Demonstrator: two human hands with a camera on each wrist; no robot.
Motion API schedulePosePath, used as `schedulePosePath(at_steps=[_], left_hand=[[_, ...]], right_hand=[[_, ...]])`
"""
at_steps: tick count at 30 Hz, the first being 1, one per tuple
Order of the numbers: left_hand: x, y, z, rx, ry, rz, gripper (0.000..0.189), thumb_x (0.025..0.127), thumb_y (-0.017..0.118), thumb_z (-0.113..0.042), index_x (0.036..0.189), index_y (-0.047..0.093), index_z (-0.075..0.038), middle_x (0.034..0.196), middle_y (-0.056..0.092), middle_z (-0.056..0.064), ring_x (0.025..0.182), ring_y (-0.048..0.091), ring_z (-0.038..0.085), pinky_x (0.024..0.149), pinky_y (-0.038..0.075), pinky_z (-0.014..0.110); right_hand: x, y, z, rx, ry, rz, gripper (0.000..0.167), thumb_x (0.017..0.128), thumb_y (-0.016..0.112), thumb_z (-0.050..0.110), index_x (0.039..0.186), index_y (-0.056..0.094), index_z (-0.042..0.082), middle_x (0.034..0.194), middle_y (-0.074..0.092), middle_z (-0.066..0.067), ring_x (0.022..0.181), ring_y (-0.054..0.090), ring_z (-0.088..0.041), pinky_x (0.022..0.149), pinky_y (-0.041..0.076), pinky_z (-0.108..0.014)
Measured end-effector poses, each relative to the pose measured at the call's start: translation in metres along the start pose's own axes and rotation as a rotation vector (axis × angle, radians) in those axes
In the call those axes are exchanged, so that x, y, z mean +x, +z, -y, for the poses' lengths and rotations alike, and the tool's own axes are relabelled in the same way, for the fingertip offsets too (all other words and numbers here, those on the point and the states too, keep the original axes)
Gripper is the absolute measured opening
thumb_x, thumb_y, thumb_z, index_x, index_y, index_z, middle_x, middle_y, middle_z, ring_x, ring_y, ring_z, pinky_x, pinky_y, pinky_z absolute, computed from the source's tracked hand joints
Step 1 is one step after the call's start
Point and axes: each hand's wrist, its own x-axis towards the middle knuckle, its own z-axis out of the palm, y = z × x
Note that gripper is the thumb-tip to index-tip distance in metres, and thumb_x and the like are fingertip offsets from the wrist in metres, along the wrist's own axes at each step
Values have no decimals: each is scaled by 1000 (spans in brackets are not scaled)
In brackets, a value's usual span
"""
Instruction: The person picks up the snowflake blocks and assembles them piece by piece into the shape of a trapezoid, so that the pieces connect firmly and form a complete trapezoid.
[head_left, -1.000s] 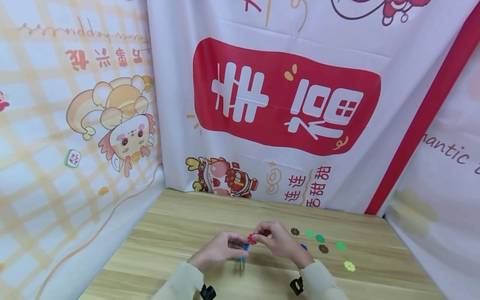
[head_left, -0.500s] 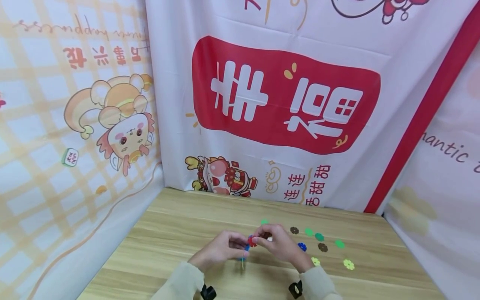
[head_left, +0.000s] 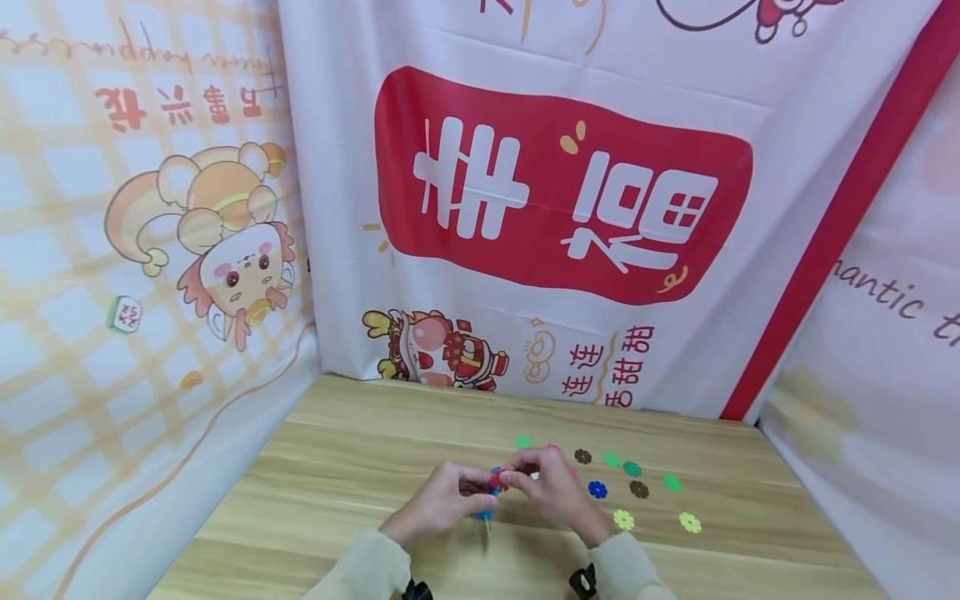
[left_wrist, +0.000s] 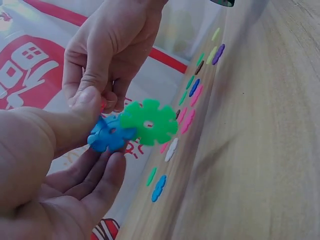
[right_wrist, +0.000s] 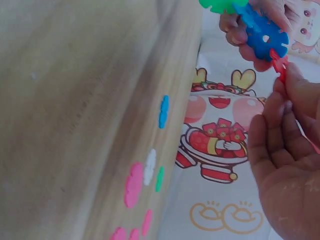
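In the left wrist view a blue flower-shaped disc (left_wrist: 106,138) is held between the thumb and fingers of my left hand (left_wrist: 85,195). A green flower disc (left_wrist: 164,125) is joined to the blue piece and sticks out beyond the fingers. My right hand (head_left: 558,493) pinches a red flower disc (right_wrist: 279,61) between thumb and forefinger. In the right wrist view the red disc meets the blue one at its edge; how deep their slots sit is too small to tell. Both hands are close together above the table.
Loose flower discs lie on the wooden table (head_left: 360,467) beyond and right of the hands: several green, pink and brown, a blue disc (head_left: 597,489), a yellow disc (head_left: 690,522), a white disc (right_wrist: 150,167). Printed cloth (head_left: 555,192) hangs behind and at both sides.
The red disc has turned from facing the camera and moved slightly down against the blue piece. Both hands stay together; the head view has shifted a little to the right.
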Motion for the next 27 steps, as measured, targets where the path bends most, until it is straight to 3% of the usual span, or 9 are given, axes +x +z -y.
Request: schedulePosePath(at_steps=[5,8,12,21,27], left_hand=[[3,-1,-1,21,-21,34,22,102,73,-26,119,78,-12,110,78,2,98,72,11,87,60,22],[3,-4,-1,16,-46,-1,22,102,72,-31,119,77,-18,111,78,-1,101,72,14,88,60,22],[0,-7,-2,7,-64,-53,19,102,73,-30,115,76,-17,108,77,0,98,71,15,86,59,23],[1,-4,0,-55,-86,-62,18,99,76,-28,106,74,-11,102,74,3,90,69,15,79,59,24],[0,-8,3,-69,-91,-81,18,100,74,-25,109,73,-9,104,74,5,91,69,16,81,60,26]], right_hand=[[0,-11,1,-1,-62,95,7,97,75,12,98,81,14,95,81,1,85,73,-7,79,63,-26],[2,-16,3,5,-83,169,10,99,72,12,103,81,13,100,82,0,90,75,-9,82,63,-25],[5,-18,7,4,-56,230,13,101,70,10,107,81,14,101,81,2,92,74,-9,82,62,-24],[7,-22,6,-21,3,267,16,102,69,11,108,82,18,103,81,5,92,73,-8,82,61,-22],[13,-27,0,-79,37,257,12,100,72,12,108,81,13,104,81,1,94,73,-11,83,61,-22]])
